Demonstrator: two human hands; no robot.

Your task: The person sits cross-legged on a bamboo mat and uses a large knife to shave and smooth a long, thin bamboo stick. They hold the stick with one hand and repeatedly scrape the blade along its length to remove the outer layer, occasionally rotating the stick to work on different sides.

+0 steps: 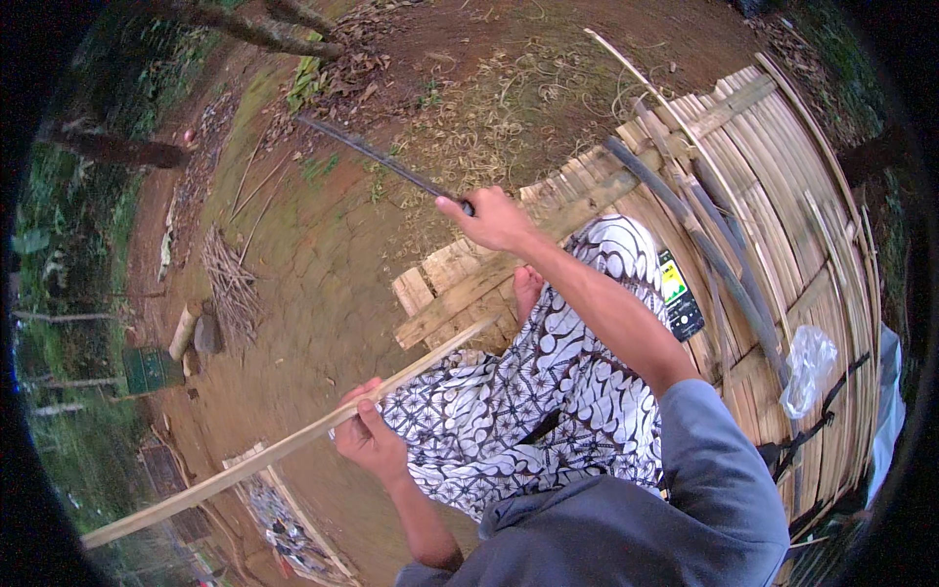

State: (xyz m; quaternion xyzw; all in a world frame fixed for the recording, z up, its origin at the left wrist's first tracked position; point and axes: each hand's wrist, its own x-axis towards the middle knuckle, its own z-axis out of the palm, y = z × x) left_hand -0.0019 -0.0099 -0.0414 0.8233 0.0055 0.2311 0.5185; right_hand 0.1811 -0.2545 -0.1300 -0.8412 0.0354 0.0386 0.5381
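Observation:
My left hand [372,430] is closed around a long pale bamboo strip [220,479], which slants from the lower left up over my lap. Its far end lies near the edge of the bamboo platform [427,311]. In my right hand [492,223] is the dark handle of a machete [377,157]. The long, narrow, dark blade points away to the upper left, over the ground and apart from the strip. Patterned black-and-white cloth [577,391] covers my legs, and a bare foot [527,291] shows beside the platform's planks.
On the platform at right lie a phone [680,293] with a lit screen, dark poles [660,191], long thin strips and a clear plastic bag [810,372]. Curled shavings [548,88] litter the ground ahead. A stick pile [230,284] and a cut log [184,330] lie left.

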